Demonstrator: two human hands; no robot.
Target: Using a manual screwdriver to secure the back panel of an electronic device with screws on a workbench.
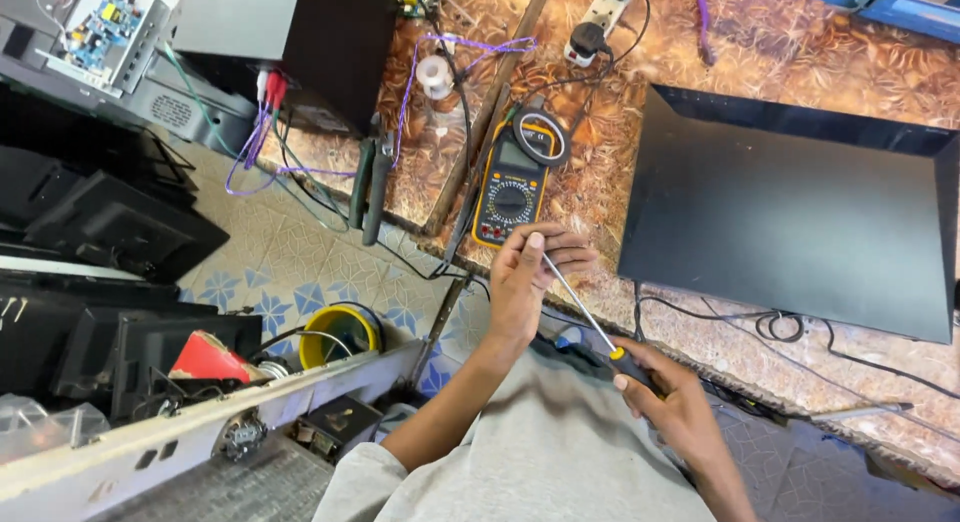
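Observation:
My right hand [672,400] grips the black and yellow handle of a screwdriver [585,314] low in the middle of the view. Its thin metal shaft slants up to the left. My left hand [528,274] pinches the shaft's tip between thumb and fingers, just below a yellow multimeter [510,190] that lies on the patterned brown worktop [800,52]. To the right of both hands a large flat black panel [790,212] lies face down on the worktop.
A power strip [600,27] with plugs, a solder spool [434,74] and purple wire lie at the top. Pliers [368,187] hang over the table edge. Black casings, a circuit board [105,27] and a yellow tape roll [340,332] crowd the tiled floor at left.

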